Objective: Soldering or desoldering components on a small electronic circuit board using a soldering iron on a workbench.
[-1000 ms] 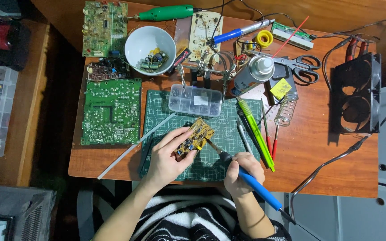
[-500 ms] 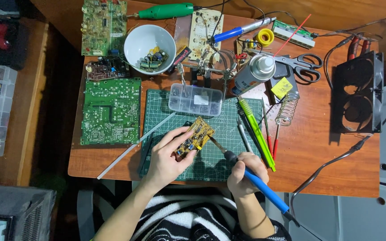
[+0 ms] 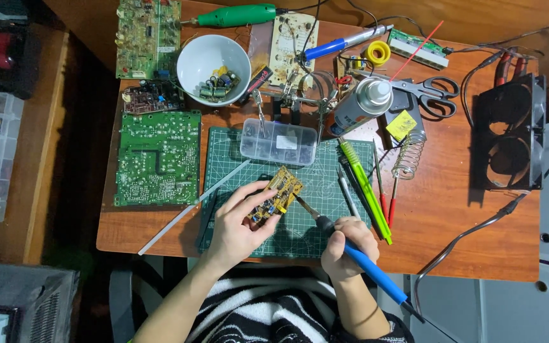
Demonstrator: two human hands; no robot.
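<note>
Above the green cutting mat (image 3: 300, 232), the left hand (image 3: 236, 225) is closed around a small yellow circuit board (image 3: 274, 195) (tilted, parts showing). The right hand (image 3: 345, 246), just right of the board, grips a blue-handled soldering iron (image 3: 363, 267), its tip touching the board's lower edge.

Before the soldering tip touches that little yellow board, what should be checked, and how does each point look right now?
1. Small yellow circuit board gripped by left hand: ok.
2. Blue soldering iron held by right hand: ok.
3. Tip aimed at the board's edge: ok.
4. Tip touching the board: cannot tell.
5. Green cutting mat beneath the work: ok.
6. Left fingers apart from the tip: ok.
</note>
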